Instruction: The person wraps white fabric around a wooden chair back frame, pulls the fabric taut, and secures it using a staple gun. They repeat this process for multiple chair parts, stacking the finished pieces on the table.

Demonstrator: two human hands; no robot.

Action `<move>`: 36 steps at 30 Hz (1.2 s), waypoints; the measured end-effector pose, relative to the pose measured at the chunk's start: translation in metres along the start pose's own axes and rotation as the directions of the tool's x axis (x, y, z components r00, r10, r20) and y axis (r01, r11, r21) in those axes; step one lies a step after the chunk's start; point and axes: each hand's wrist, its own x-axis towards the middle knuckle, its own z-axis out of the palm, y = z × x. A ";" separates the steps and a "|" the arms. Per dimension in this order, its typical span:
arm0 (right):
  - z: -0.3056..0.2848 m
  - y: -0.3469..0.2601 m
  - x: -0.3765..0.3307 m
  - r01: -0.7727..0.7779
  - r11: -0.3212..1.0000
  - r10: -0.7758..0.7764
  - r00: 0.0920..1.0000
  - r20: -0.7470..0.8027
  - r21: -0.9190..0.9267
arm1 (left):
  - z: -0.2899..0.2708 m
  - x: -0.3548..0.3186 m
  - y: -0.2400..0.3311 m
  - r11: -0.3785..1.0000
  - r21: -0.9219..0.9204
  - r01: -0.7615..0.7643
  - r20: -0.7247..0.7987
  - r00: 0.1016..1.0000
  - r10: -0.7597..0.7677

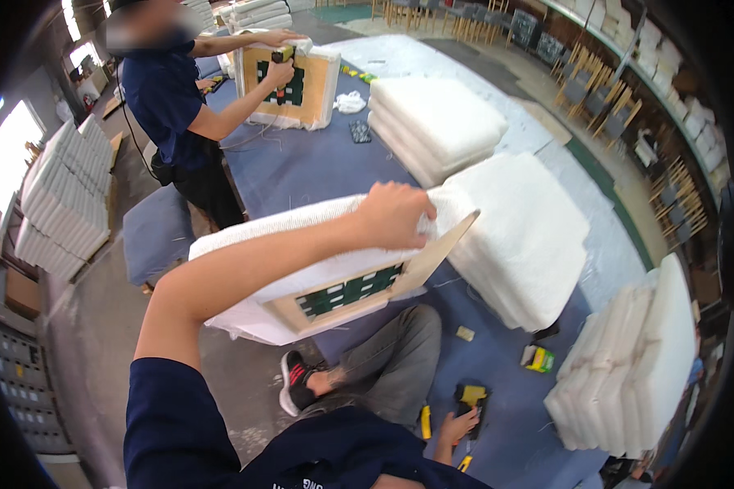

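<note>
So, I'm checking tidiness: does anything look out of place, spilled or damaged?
One small thing: a crumpled white scrap lies loose on the blue work surface, untidy beside the neat stack of white pads. The padded panel is tilted, but the left hand holds it that way. I see no spill or clear damage.

Worn are a short-sleeved navy shirt (167, 416), grey trousers (404, 354) and 1 visible red-striped black shoe (299, 381)
</note>
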 end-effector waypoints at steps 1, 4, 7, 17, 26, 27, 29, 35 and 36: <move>-0.007 -0.003 0.004 -0.010 0.999 0.012 0.999 0.040 -0.032 | -0.001 -0.003 0.003 1.000 0.000 -0.001 -0.010 1.000 0.001; -0.014 -0.002 0.033 -0.009 0.999 0.016 0.986 0.166 -0.043 | 0.002 -0.004 0.001 0.997 -0.051 -0.061 -0.024 0.998 0.060; -0.030 0.008 0.083 0.148 0.987 -0.103 0.882 0.459 -0.063 | -0.002 -0.006 -0.004 0.996 -0.051 -0.070 0.003 0.998 0.070; -0.126 -0.097 0.055 -0.300 0.407 -0.202 0.892 0.405 0.863 | 0.002 -0.009 0.007 0.999 -0.021 -0.038 -0.012 0.999 0.038; -0.240 -0.301 0.027 -0.339 0.058 -0.702 0.655 0.280 0.939 | 0.006 -0.017 0.010 0.998 0.051 -0.045 -0.001 0.999 0.045; -0.249 -0.314 0.022 -0.342 0.020 -0.711 0.655 0.254 0.939 | 0.005 -0.017 0.011 0.998 0.045 -0.050 -0.014 0.999 0.050; -0.257 -0.335 0.016 -0.335 -0.052 -0.727 0.658 0.194 0.941 | 0.003 -0.016 0.016 0.997 0.048 -0.068 -0.012 0.998 0.068; -0.241 -0.344 0.006 -0.319 -0.072 -0.772 0.618 0.150 0.945 | 0.005 -0.015 0.023 0.994 0.058 -0.095 -0.010 0.995 0.096; -0.242 -0.346 0.002 -0.337 -0.073 -0.772 0.615 0.161 0.939 | 0.006 -0.017 0.022 0.992 0.062 -0.108 -0.025 0.994 0.110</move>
